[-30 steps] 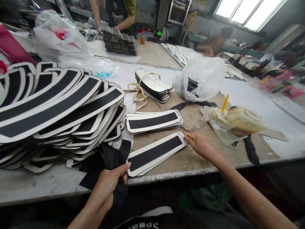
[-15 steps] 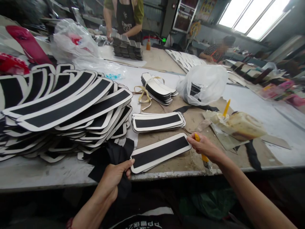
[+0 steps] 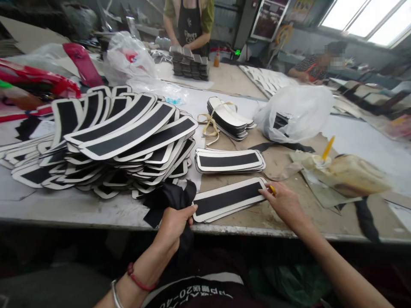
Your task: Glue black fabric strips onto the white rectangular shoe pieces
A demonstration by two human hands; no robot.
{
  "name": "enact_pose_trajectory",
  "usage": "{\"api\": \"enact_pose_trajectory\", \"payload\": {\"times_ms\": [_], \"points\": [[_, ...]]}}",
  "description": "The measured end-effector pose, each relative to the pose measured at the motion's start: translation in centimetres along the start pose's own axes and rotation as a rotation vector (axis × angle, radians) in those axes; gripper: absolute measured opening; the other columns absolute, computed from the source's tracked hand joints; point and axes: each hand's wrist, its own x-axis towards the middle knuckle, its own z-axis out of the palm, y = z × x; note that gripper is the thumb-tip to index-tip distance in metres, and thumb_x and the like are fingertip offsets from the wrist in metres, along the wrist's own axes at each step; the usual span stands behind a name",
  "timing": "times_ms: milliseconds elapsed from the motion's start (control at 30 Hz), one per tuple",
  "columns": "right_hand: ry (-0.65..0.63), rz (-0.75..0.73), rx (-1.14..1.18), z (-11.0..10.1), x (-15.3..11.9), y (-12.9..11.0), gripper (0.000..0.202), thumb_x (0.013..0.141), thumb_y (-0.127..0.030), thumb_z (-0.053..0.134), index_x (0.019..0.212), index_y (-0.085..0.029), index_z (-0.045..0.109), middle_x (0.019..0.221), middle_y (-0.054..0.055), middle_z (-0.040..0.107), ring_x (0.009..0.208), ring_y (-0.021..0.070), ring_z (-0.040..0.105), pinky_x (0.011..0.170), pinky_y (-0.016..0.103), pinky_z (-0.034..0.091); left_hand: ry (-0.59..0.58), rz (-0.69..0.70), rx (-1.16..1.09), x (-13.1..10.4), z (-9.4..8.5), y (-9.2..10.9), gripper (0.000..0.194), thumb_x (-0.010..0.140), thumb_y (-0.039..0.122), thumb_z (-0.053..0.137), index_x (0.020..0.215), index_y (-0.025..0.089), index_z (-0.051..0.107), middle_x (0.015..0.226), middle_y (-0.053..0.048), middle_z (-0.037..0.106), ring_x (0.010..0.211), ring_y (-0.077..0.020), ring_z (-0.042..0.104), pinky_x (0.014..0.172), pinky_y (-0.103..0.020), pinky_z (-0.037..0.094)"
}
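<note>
A white panel with rounded corners and a black middle [image 3: 229, 200] lies tilted on another panel near the table's front edge. My left hand [image 3: 178, 222] pinches its left end, thumb on top, with bunched black cloth [image 3: 175, 196] against the fingers. At the right end, my right hand [image 3: 284, 201] touches the panel with its fingertips. That hand is closed around a yellow-handled tool [image 3: 272, 190], mostly hidden by the fingers; its kind does not show. Just behind lies a short stack of similar panels [image 3: 229, 161].
A large heap of panels [image 3: 128, 137] spreads to the left. Behind are a tied bundle [image 3: 229, 117] and a white plastic bag [image 3: 297, 111]. A glue-stained container [image 3: 359, 175] with a yellow spout lies right. Two people work across the table.
The view has swung left, so the scene sits further right. My right hand has shifted further over the panel's right end, and the yellow tool's lower part is now hidden.
</note>
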Motion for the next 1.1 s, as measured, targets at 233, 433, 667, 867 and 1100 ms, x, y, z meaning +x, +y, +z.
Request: {"api": "enact_pose_trajectory", "payload": {"times_ms": [233,433,667,867,1100], "points": [[0.088,-0.044,-0.007,-1.1,-0.8,-0.4,0.022,0.082,-0.036,0.054,0.09,-0.016,0.056,0.087,0.01,0.061,0.082,0.0235,0.058,0.074,0.033,0.044,0.014,0.03,0.069,0.0,0.3,-0.1,0.037,0.057,0.038,0.071,0.034,0.015,0.053,0.034,-0.001,0.048,0.037,-0.0117,0.043,0.045,-0.025,0.033],[0.096,-0.032,-0.22,-0.6,-1.8,-1.6,0.018,0.086,-0.032,0.049,0.096,-0.017,0.053,0.097,0.013,0.059,0.082,0.0237,0.059,0.067,0.032,0.043,0.052,0.093,0.122,-0.3,0.7,-0.1,0.04,0.059,0.036,0.069,0.03,0.016,0.05,0.033,-0.002,0.048,0.037,-0.0128,0.044,0.046,-0.026,0.035],[0.114,0.041,-0.043,-1.0,-1.4,-2.0,0.019,0.081,-0.036,0.052,0.089,-0.018,0.051,0.085,0.01,0.06,0.073,0.0219,0.057,0.064,0.032,0.042,0.01,0.096,0.067,-0.4,0.7,0.2,0.037,0.058,0.032,0.069,0.031,0.016,0.049,0.033,-0.002,0.047,0.035,-0.0117,0.043,0.043,-0.025,0.033],[-0.21,0.255,0.529,-2.9,-1.0,-0.6,0.03,0.072,-0.048,0.059,0.077,-0.019,0.051,0.055,-0.005,0.044,0.045,0.0106,0.04,0.045,0.024,0.033,-0.038,0.037,-0.047,0.0,0.1,-0.2,0.032,0.055,0.034,0.072,0.038,0.015,0.054,0.035,0.0,0.048,0.036,-0.0109,0.042,0.042,-0.025,0.033],[-0.299,0.434,1.02,-4.4,-1.7,-0.7,0.036,0.066,-0.046,0.071,0.076,-0.02,0.048,0.053,-0.008,0.035,0.042,0.0053,0.029,0.037,0.019,0.021,-0.11,0.045,-0.237,-0.5,-1.8,-0.1,0.033,0.058,0.041,0.075,0.055,0.012,0.061,0.042,0.003,0.046,0.043,-0.0088,0.04,0.046,-0.024,0.034]]}}
